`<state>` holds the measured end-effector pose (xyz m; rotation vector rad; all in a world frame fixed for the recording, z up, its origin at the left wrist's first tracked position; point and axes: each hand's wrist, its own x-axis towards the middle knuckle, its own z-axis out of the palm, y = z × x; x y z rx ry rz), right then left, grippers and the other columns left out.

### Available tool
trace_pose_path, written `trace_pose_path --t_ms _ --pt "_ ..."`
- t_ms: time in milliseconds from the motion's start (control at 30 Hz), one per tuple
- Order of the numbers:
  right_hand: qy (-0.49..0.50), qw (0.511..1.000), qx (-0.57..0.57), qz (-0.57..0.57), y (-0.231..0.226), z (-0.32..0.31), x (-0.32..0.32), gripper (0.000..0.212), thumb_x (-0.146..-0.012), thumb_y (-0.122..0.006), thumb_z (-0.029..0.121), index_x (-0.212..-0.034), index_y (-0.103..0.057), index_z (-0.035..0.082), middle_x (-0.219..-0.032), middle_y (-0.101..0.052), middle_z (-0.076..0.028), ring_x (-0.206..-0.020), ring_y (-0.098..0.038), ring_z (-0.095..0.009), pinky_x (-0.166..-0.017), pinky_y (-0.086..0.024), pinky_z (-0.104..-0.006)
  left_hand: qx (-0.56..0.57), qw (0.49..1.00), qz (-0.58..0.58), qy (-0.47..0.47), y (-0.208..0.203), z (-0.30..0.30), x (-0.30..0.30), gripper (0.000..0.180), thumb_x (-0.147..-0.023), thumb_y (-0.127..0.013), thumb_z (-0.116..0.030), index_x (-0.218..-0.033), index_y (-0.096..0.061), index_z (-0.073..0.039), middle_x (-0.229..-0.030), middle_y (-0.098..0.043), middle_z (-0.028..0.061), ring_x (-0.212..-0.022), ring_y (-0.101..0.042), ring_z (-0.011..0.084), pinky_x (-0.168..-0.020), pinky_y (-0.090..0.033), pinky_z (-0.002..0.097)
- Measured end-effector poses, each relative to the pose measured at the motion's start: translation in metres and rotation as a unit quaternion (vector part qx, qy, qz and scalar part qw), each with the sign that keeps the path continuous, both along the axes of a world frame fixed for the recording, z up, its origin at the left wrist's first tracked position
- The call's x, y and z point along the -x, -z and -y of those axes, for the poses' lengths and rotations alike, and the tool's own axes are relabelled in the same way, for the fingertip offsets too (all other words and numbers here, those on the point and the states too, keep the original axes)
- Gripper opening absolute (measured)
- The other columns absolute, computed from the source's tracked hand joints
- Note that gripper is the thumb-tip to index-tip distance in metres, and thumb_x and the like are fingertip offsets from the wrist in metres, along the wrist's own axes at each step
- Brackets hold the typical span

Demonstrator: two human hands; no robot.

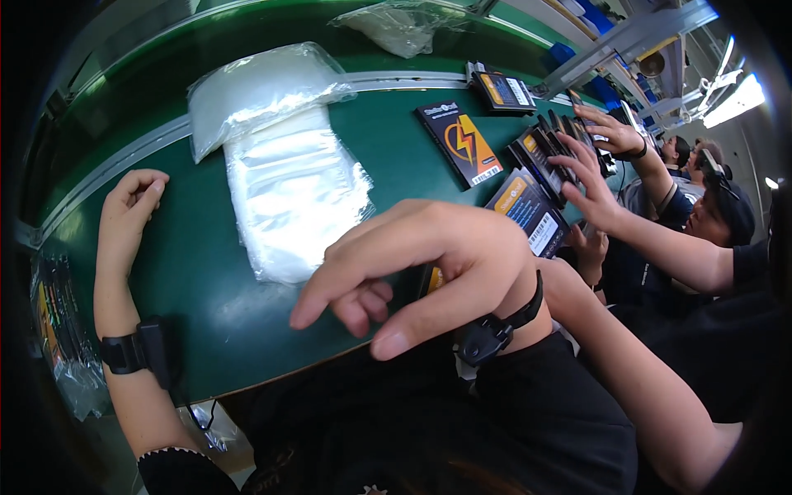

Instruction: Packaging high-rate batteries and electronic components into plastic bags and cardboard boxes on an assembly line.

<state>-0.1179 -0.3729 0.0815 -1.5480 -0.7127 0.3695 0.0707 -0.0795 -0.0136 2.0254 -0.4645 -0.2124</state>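
Running lengthwise away from the person (355,421), the stack of clear bags (285,198) lies on the green surface (210,330) between the right hand (462,256), nearer, thumb and forefinger apart, and the left hand (132,206), loosely curled, whose hold cannot be told.

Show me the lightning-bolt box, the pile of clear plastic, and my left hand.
Lightning-bolt box (459,143): head view, middle of its printed face.
Pile of clear plastic (285,169): head view, its flat lower part.
Left hand (132,198): head view, middle of the hand.
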Motion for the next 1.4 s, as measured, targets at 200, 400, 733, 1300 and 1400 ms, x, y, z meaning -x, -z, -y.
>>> trace_pose_path --t_ms 200,400,733,1300,1400 --pt "0.055 0.991 0.114 0.03 0.006 -0.009 0.0 0.029 -0.083 -0.065 0.014 -0.107 -0.06 -0.002 -0.075 -0.06 -0.009 -0.064 -0.056 -0.018 -0.057 -0.044 -0.0293 -0.009 1.0 0.0 -0.002 0.001 -0.003 0.0 0.016 -0.088 -0.059 -0.017 -0.096 -0.063 -0.004 -0.079 -0.053 -0.0052 -0.07 -0.044 0.0035 -0.062 -0.035 0.0183" --pt "0.101 0.932 0.318 0.14 0.007 -0.025 0.015 0.02 -0.082 -0.059 0.016 -0.092 -0.056 -0.001 -0.08 -0.061 -0.021 -0.078 -0.06 -0.04 -0.07 -0.048 -0.0451 -0.001 1.0 0.0 -0.001 0.004 -0.006 0.0 0.016 -0.088 -0.059 -0.017 -0.096 -0.063 -0.003 -0.079 -0.053 -0.0048 -0.07 -0.044 0.0039 -0.062 -0.035 0.0184" --pt "0.457 0.645 0.612 0.04 0.009 0.071 -0.033 0.056 -0.078 -0.067 0.038 -0.119 -0.056 0.001 -0.112 -0.055 -0.027 -0.101 -0.058 -0.037 -0.086 -0.047 -0.04 0.011 1.0 0.007 -0.001 -0.002 -0.006 0.003 0.016 -0.088 -0.059 -0.015 -0.095 -0.063 -0.002 -0.078 -0.054 -0.0039 -0.07 -0.046 0.0049 -0.063 -0.037 0.0191" --pt "0.669 0.642 0.246 0.283 0.0 0.055 -0.065 0.084 -0.061 -0.081 0.037 -0.124 -0.045 -0.005 -0.097 -0.057 -0.017 -0.08 -0.061 -0.029 -0.077 -0.05 -0.0348 0.001 0.896 0.3 0.327 -0.034 0.06 0.095 0.029 -0.072 -0.069 -0.014 -0.1 -0.066 -0.007 -0.109 -0.06 0.0082 -0.104 -0.052 0.0272 -0.092 -0.037 0.0392" --pt "0.586 0.801 -0.058 0.103 -0.018 0.014 -0.042 0.065 -0.074 -0.072 0.04 -0.118 -0.049 -0.001 -0.09 -0.057 -0.012 -0.075 -0.062 -0.021 -0.064 -0.052 -0.0317 -0.034 0.885 0.348 0.309 -0.028 0.062 0.104 0.025 -0.073 -0.067 -0.011 -0.098 -0.065 -0.006 -0.104 -0.061 0.0068 -0.1 -0.053 0.0256 -0.088 -0.038 0.0392"
